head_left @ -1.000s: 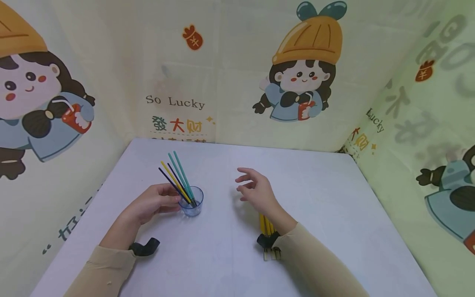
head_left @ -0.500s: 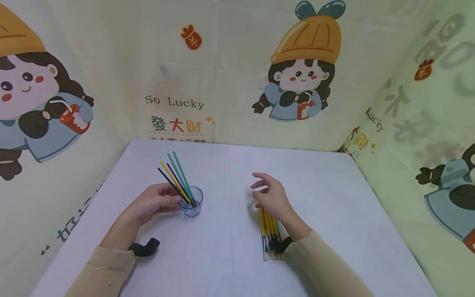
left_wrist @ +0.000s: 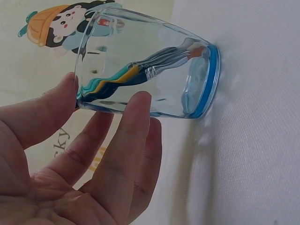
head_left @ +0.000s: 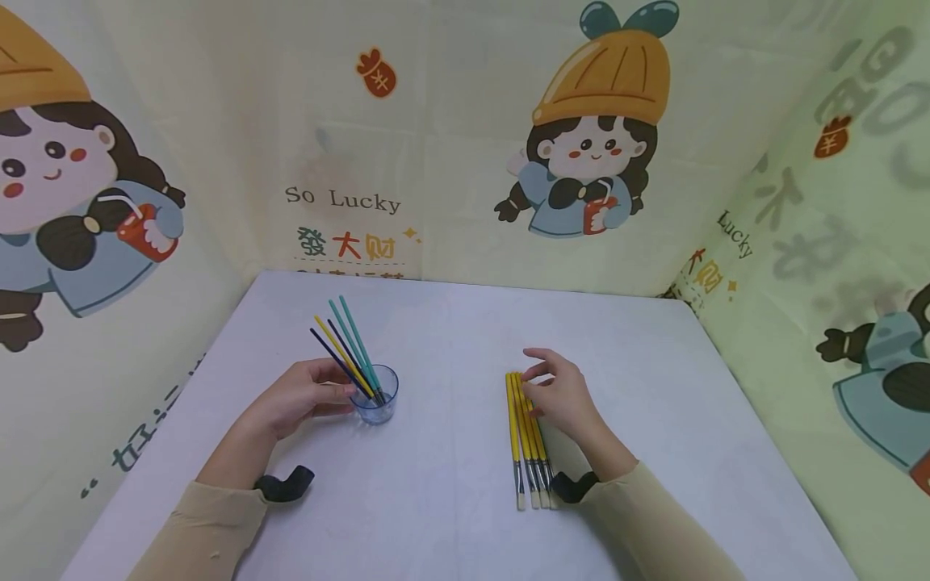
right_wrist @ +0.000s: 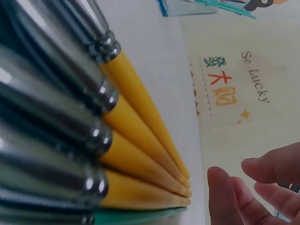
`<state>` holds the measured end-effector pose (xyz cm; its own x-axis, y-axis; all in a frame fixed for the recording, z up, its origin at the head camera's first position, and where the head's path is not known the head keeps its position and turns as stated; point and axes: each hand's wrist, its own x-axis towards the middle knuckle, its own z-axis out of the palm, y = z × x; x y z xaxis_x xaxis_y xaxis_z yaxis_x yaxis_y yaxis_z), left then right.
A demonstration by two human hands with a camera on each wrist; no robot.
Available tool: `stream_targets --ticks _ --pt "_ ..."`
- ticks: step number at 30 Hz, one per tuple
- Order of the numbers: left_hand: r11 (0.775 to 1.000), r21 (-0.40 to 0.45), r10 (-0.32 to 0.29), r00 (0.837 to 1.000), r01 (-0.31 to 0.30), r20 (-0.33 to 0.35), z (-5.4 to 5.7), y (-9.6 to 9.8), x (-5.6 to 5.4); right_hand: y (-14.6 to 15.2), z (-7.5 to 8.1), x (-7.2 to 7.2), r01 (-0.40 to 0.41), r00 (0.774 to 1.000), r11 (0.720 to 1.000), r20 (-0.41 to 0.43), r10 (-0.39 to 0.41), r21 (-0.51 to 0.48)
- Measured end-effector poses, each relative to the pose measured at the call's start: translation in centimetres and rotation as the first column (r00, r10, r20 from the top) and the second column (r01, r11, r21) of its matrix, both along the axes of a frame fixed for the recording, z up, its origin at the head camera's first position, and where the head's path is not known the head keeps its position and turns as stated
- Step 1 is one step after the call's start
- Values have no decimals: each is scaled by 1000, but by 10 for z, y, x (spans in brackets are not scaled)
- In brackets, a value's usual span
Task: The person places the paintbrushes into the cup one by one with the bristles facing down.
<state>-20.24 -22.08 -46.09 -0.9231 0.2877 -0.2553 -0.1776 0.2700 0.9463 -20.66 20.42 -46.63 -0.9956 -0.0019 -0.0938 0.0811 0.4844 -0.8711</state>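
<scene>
My left hand (head_left: pixel 305 395) is at the left side of a clear glass with a blue base (head_left: pixel 375 409). In the left wrist view, the thumb meets the rim and relaxed fingers (left_wrist: pixel 133 122) rest against the wall of the upright glass (left_wrist: pixel 187 89). Several paintbrushes (head_left: pixel 347 355) with teal, yellow and dark blue handles lean in it, bristles down. My right hand (head_left: pixel 563 395) hovers at the handle ends of a row of yellow paintbrushes (head_left: pixel 519 428) on the table, holding nothing. A green handle (right_wrist: pixel 140 216) shows among them in the right wrist view.
A white cloth covers the table (head_left: pixel 436 500). Printed curtains (head_left: pixel 465 145) with cartoon figures and lettering stand behind the table and at both sides. A black wrist mount sits on each sleeve, the right one (head_left: pixel 574 486) close to the brush bristles.
My right hand has moved right and a little toward me, from beside the glass to the yellow paintbrushes, uncovering more of them. The left hand and the glass have stayed in place.
</scene>
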Motion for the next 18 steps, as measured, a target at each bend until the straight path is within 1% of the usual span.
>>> stream_targets --ticks 2,7,13,18 --pt "1000 -1 -10 1000 10 -8 -1 0 0 3 0 1 14 1000 1000 16 -15 28" --pt "1000 2 -9 1000 9 -3 -1 -1 0 8 -1 2 48 997 995 61 -54 90" --pt "1000 5 5 1000 -5 17 -1 -1 -1 15 -6 3 51 994 992 90 -62 115" --pt "1000 6 -7 1000 7 9 -1 -1 -1 18 -8 5 57 991 990 110 -71 128"
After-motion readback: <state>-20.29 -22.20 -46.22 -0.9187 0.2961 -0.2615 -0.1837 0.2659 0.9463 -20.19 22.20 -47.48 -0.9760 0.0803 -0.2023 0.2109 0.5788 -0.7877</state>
